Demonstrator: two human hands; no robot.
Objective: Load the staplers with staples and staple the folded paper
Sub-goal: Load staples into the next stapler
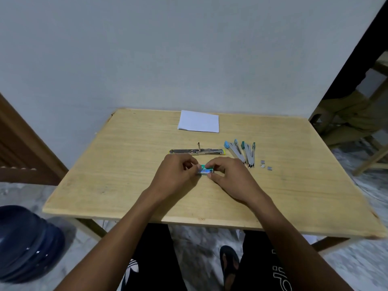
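A small green staple box (pixel 206 170) sits at the middle of the wooden table (pixel 126 164), pinched from both sides by my left hand (pixel 175 174) and my right hand (pixel 230 175). Just beyond the hands lies a stapler opened out flat (pixel 196 151), metal with a yellow end. To its right lie two more staplers, a light blue one (pixel 235 151) and a teal one (pixel 248 154), both opened. A few loose staple pieces (pixel 266 165) lie right of them. The folded white paper (pixel 199 121) rests near the table's far edge.
A wall stands right behind the table. A large blue water bottle (pixel 25 242) sits on the floor at the lower left. Wooden furniture (pixel 357 114) stands at the right. My legs and a sandal (pixel 230 263) are under the front edge.
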